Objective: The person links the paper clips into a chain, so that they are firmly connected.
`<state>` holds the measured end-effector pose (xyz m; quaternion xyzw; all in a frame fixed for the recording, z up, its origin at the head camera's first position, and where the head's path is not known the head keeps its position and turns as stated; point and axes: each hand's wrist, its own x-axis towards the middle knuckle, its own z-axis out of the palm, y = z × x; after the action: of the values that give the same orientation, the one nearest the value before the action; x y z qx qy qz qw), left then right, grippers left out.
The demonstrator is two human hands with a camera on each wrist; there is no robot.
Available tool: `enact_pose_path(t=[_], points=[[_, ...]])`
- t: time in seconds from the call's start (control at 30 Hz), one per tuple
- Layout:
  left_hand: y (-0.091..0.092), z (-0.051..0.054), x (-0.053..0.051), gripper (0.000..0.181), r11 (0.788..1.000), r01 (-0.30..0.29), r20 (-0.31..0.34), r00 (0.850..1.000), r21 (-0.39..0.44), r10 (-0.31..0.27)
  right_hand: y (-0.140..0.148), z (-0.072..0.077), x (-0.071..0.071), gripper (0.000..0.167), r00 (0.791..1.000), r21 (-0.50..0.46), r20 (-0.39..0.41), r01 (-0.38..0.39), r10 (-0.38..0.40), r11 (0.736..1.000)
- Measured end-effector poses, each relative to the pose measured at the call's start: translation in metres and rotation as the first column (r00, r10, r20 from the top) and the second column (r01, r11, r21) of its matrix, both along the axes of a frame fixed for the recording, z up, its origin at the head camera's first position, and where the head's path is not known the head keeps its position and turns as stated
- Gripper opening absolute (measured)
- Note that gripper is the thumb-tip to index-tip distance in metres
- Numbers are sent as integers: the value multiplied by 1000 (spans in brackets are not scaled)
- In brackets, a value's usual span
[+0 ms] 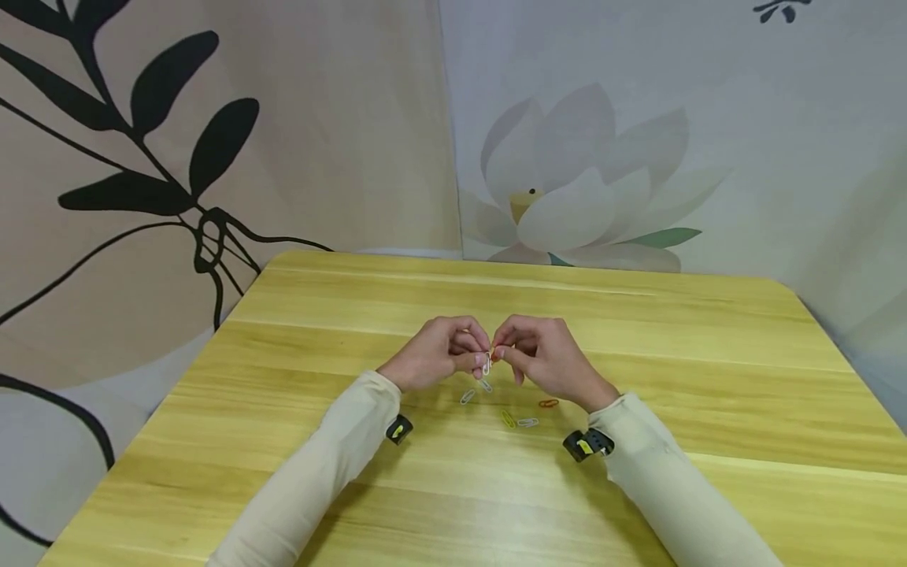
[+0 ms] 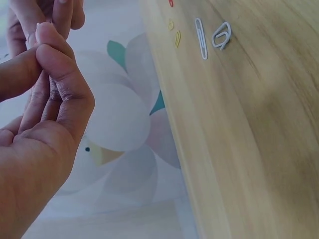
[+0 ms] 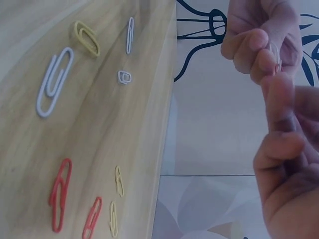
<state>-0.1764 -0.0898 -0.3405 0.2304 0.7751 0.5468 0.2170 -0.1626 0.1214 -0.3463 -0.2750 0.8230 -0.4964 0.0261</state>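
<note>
From the head view, a person's two bare hands meet above a wood-grain worktop (image 1: 439, 504), about midway between its left and right edges. The left hand (image 1: 441, 352) pinches a white paper clip (image 1: 486, 366) between bent fingers, tips closed together; the right hand (image 1: 549, 356), likewise pinched, grips an orange-red clip (image 1: 494, 354) close against it. Whether the two clips are linked, I cannot tell. Loose on the worktop, on the near-edge side of the hands, lie two white clips at left, a yellow clip (image 1: 508, 419) with another white clip (image 1: 527, 423) beside it, and a loose red clip (image 1: 549, 403) at right. In the left wrist view, thumb and forefinger press tip to tip, hiding most of what they hold; white and yellow clips lie toward the worktop's far edge. In the right wrist view, the fingers of both hands meet around a sliver of white and red, while white, yellow and red clips lie scattered, two small yellow clips (image 3: 119, 180) nearest the far edge.
</note>
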Motion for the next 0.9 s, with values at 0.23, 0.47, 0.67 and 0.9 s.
enact_pose_path(t=[0.23, 0.47, 0.67, 0.9], points=[[0, 1, 1, 11, 1000, 5, -17, 1000, -4, -5, 0, -2, -1, 4, 1000, -18, -9, 25, -25, 1000], [2, 2, 2, 15, 999, 34, -17, 999, 22, -33, 0, -2, -1, 5, 998, -50, -20, 61, -62, 997], [3, 2, 2, 17, 1000, 21, -58, 998, 8, -20, -1, 0, 0, 4, 996, -107, 50, 82, -77, 991], [2, 3, 2, 16, 999, -28, -62, 998, -25, 26, 0, 3, -1, 4, 991, -166, 101, 102, -86, 981]])
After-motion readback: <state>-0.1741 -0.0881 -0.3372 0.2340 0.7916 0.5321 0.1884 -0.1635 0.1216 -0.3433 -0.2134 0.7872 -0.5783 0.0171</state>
